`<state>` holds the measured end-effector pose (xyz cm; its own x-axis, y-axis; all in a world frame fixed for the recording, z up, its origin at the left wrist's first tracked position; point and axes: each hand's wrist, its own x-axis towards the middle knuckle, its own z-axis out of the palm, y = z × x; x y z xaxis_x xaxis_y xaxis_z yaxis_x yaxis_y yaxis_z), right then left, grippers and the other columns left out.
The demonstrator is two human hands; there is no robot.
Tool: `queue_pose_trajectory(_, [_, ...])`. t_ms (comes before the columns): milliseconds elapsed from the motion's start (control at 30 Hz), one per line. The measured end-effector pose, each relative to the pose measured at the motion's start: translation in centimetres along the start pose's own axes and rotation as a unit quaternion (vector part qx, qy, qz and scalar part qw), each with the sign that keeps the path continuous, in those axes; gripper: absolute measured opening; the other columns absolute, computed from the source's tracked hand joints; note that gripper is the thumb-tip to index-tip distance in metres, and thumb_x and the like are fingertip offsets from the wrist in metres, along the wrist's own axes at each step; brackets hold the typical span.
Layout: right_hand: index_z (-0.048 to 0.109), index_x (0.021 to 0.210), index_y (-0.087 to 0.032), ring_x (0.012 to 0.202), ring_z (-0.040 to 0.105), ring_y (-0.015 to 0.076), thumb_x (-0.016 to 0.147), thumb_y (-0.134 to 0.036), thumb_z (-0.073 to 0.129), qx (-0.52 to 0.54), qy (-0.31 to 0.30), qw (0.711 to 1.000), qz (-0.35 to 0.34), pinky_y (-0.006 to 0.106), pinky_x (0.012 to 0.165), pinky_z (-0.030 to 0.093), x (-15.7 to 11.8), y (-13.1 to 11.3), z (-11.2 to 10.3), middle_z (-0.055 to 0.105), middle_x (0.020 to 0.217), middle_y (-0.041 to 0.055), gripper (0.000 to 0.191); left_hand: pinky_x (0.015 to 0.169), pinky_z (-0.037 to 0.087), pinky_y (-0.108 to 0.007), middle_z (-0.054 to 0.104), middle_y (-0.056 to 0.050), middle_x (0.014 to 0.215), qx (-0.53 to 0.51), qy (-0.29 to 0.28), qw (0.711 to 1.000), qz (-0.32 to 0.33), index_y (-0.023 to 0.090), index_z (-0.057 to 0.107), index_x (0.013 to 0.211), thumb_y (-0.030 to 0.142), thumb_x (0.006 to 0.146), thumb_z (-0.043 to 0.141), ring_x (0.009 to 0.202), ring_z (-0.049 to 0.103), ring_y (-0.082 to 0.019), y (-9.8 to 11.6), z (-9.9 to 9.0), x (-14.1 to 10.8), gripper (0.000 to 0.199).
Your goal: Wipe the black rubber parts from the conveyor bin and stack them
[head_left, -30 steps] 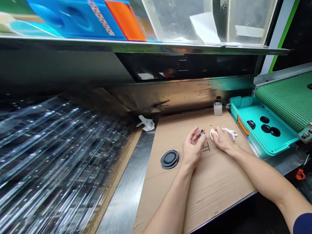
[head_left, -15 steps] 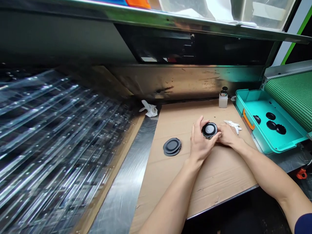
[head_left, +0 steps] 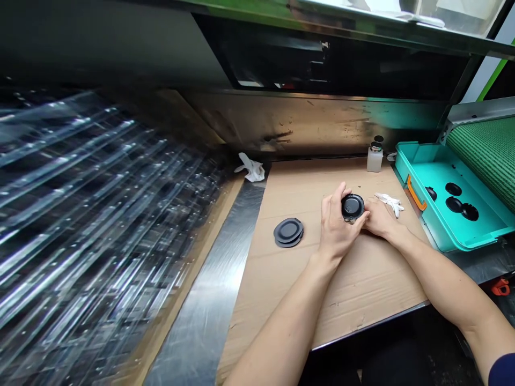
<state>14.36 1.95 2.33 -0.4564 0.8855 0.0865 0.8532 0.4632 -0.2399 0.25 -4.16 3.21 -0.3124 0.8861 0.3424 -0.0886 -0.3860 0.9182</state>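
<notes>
A round black part (head_left: 353,207) is held up above the cardboard sheet (head_left: 281,289), its dark face toward the camera. My left hand (head_left: 337,221) grips it by the rim, fingers on its left edge and thumb below. Close against the part's right side is my right hand (head_left: 379,217), its fingers bent and partly hidden behind the left thumb, so what they hold is unclear. Left of my hands, a small stack of flat black discs (head_left: 288,232) lies on the cardboard.
A teal tray (head_left: 446,230) with several black round parts stands at the right, beside a green conveyor belt (head_left: 491,155). A bottle (head_left: 374,157) and a white glove (head_left: 390,203) are behind my hands. Another glove (head_left: 252,167) lies back left. Clear plastic trays (head_left: 100,225) fill the left.
The held part's face looked lighter and greyish before and now looks uniformly dark. The whole view has shifted, with the table appearing slightly higher and farther right. Both hands remain together around the part.
</notes>
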Motion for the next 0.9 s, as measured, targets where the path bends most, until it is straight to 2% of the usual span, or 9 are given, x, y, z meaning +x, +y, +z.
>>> queue_pose_trajectory(133, [0.072, 0.097, -0.022, 0.094, 0.061, 0.0227, 0.099, -0.04, 0.052, -0.006, 0.022, 1.0, 0.016, 0.031, 0.075, 0.04, 0.0, 0.2, -0.9, 0.07, 0.101, 0.0074, 0.027, 0.124, 0.024, -0.05, 0.066, -0.012, 0.122, 0.065, -0.009, 0.998, 0.011, 0.024, 0.066, 0.128, 0.015, 0.057, 0.095, 0.132, 0.046, -0.036, -0.9, -0.4, 0.3, 0.077])
queue_pose_trajectory(267, [0.071, 0.114, -0.02, 0.113, 0.056, 0.0286, 0.106, -0.041, 0.037, -0.057, 0.157, 0.98, 0.111, 0.036, 0.091, 0.041, 0.1, 1.5, -2.4, 0.067, 0.118, 0.0132, 0.04, 0.123, 0.022, -0.05, 0.065, -0.011, 0.119, 0.081, 0.013, 0.997, 0.007, 0.024, 0.066, 0.129, 0.015, 0.056, 0.095, 0.131, 0.047, -0.037, -1.8, -0.8, 0.7, 0.079])
queue_pose_trajectory(300, [0.069, 0.12, -0.019, 0.118, 0.053, 0.0315, 0.105, -0.042, 0.042, -0.074, 0.162, 0.976, 0.129, 0.038, 0.095, 0.04, 0.2, 1.9, -2.6, 0.065, 0.123, 0.0148, 0.039, 0.123, 0.024, -0.049, 0.065, -0.01, 0.119, 0.074, 0.02, 0.997, 0.003, 0.024, 0.064, 0.131, 0.015, 0.056, 0.094, 0.131, 0.047, -0.036, -2.0, -0.9, 0.8, 0.081])
queue_pose_trajectory(367, [0.068, 0.123, -0.018, 0.12, 0.052, 0.0344, 0.102, -0.042, 0.051, -0.091, 0.111, 0.979, 0.143, 0.042, 0.097, 0.04, 0.3, 2.6, -2.6, 0.064, 0.125, 0.0168, 0.037, 0.12, 0.028, -0.046, 0.066, -0.01, 0.118, 0.063, 0.031, 0.998, -0.005, 0.025, 0.059, 0.138, 0.015, 0.056, 0.094, 0.128, 0.051, -0.034, -2.2, -1.0, 0.8, 0.089])
queue_pose_trajectory(433, [0.07, 0.117, -0.018, 0.114, 0.057, 0.0319, 0.102, -0.036, 0.05, -0.079, 0.057, 0.987, 0.129, 0.041, 0.095, 0.041, 0.5, 3.2, -2.3, 0.067, 0.119, 0.0163, 0.03, 0.117, 0.033, -0.045, 0.067, -0.01, 0.118, 0.081, 0.033, 0.996, -0.006, 0.026, 0.05, 0.147, 0.018, 0.059, 0.094, 0.124, 0.055, -0.031, -2.4, -1.0, 0.7, 0.099])
queue_pose_trajectory(467, [0.071, 0.113, -0.018, 0.11, 0.059, 0.0299, 0.103, -0.033, 0.048, -0.062, 0.055, 0.99, 0.111, 0.039, 0.094, 0.042, 0.6, 3.4, -2.0, 0.068, 0.115, 0.0155, 0.028, 0.116, 0.035, -0.045, 0.067, -0.009, 0.118, 0.107, 0.029, 0.994, -0.001, 0.026, 0.045, 0.151, 0.02, 0.06, 0.093, 0.122, 0.057, -0.03, -2.5, -1.1, 0.7, 0.103])
queue_pose_trajectory(667, [0.067, 0.103, -0.02, 0.098, 0.063, 0.0241, 0.105, -0.035, 0.044, 0.094, 0.218, 0.971, -0.018, 0.033, 0.086, 0.045, 1.1, 3.4, -0.8, 0.07, 0.105, 0.0112, 0.027, 0.108, 0.046, -0.044, 0.067, -0.01, 0.122, 0.268, -0.003, 0.959, 0.09, 0.025, 0.024, 0.159, 0.029, 0.072, 0.088, 0.12, 0.062, -0.027, -3.2, -1.3, 0.8, 0.108])
queue_pose_trajectory(767, [0.064, 0.102, -0.02, 0.093, 0.064, 0.0227, 0.104, -0.037, 0.044, 0.152, 0.239, 0.958, -0.045, 0.031, 0.082, 0.046, 1.1, 2.8, -0.5, 0.07, 0.101, 0.0099, 0.026, 0.106, 0.049, -0.042, 0.067, -0.011, 0.124, 0.264, -0.004, 0.956, 0.127, 0.025, 0.021, 0.159, 0.035, 0.075, 0.086, 0.119, 0.063, -0.026, -3.3, -1.3, 0.8, 0.107])
queue_pose_trajectory(900, [0.063, 0.101, -0.02, 0.09, 0.065, 0.0224, 0.103, -0.038, 0.044, 0.173, 0.236, 0.955, -0.055, 0.031, 0.08, 0.047, 1.0, 2.4, -0.2, 0.071, 0.098, 0.0094, 0.026, 0.106, 0.049, -0.041, 0.068, -0.012, 0.126, 0.252, -0.004, 0.959, 0.132, 0.024, 0.021, 0.16, 0.039, 0.075, 0.087, 0.12, 0.064, -0.026, -3.2, -1.1, 0.7, 0.109])
